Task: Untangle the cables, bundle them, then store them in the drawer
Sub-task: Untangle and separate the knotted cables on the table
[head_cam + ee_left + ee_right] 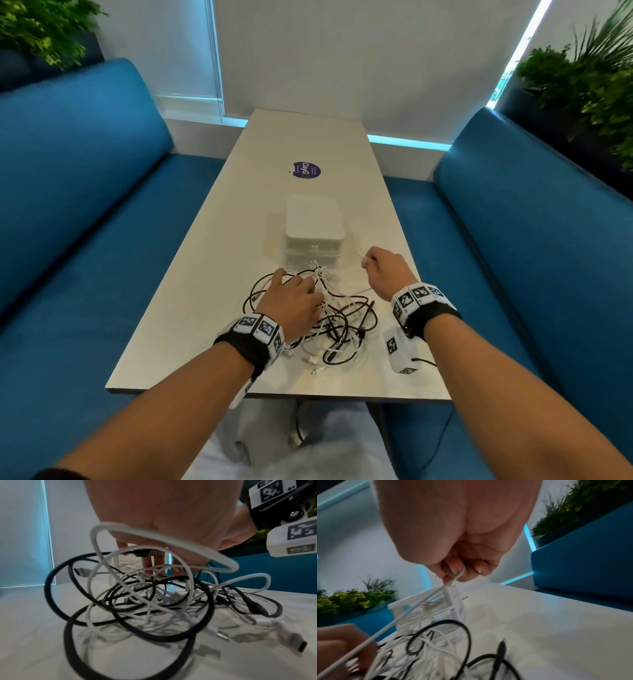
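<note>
Right hand [383, 270] grip pinching white cable [412, 609] above tangle [329, 315], left hand [291, 301] fingers spread, pressing tangle

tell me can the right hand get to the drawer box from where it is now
Probably yes. The right hand hovers just beside the drawer box, with bare table between them. But it is pinching a white cable that runs back to the tangle, so it would need to let go first.

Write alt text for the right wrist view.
The right hand pinches a thin white cable, drawn taut from a tangle of black and white cables on a white table; a clear drawer box stands behind.
</note>
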Tool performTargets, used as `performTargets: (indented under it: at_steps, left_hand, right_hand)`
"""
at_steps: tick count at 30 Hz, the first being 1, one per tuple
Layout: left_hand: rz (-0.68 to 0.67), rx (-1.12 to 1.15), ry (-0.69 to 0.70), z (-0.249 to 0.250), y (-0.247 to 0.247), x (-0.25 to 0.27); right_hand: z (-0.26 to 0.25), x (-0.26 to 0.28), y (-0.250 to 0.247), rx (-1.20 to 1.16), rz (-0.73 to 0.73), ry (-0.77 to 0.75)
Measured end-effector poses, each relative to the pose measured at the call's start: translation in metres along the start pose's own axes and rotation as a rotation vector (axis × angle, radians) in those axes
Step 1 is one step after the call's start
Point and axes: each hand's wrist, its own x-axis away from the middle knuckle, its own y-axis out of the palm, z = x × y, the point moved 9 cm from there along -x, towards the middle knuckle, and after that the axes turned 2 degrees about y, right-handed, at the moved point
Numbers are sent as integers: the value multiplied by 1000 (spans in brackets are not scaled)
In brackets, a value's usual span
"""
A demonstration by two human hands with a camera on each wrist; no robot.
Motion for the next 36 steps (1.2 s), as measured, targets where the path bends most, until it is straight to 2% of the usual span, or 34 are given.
performTargets:
  at_steps: [2, 6, 8, 14, 16, 19, 22, 24, 27, 29, 33, 36]
  left_hand:
    - [-8, 20, 33, 1, 3, 3]
    - [-31, 9, 38, 7, 2, 1]
    - [-45, -10, 38, 11, -2, -1]
    - [-28, 14, 16, 10, -4, 2]
    - [-28, 35, 6, 8, -2, 2]
    - [-29, 48, -6, 9, 1, 0]
    - [-49, 68, -18, 10, 4, 3]
    - [-105, 13, 1, 13, 8, 6]
    - [-208, -99, 49, 16, 10, 8]
    - [-226, -111, 70, 17, 7, 7]
    - [-181, -13, 96, 17, 3, 6]
    - [-185, -5, 120, 17, 7, 7]
  right_hand:
    - [-1, 5, 6, 40, -67, 11]
    - [-45, 23, 26, 56, -227, -140]
    - [-63, 25, 35, -60, -259, -157]
    - [-76, 22, 50, -528, -365, -18]
    - [-77, 22, 48, -495, -362, -72]
    - [-81, 25, 50, -323, -348, -172]
    - [-86, 31, 60, -416, -396, -165]
    - [-89, 33, 63, -426, -417, -181]
    - [-95, 39, 62, -296, -409, -271]
    - [-97, 43, 61, -297, -420, -275]
    - [-101, 55, 66, -426, -532, -252]
    - [-99, 57, 70, -439, -567, -194]
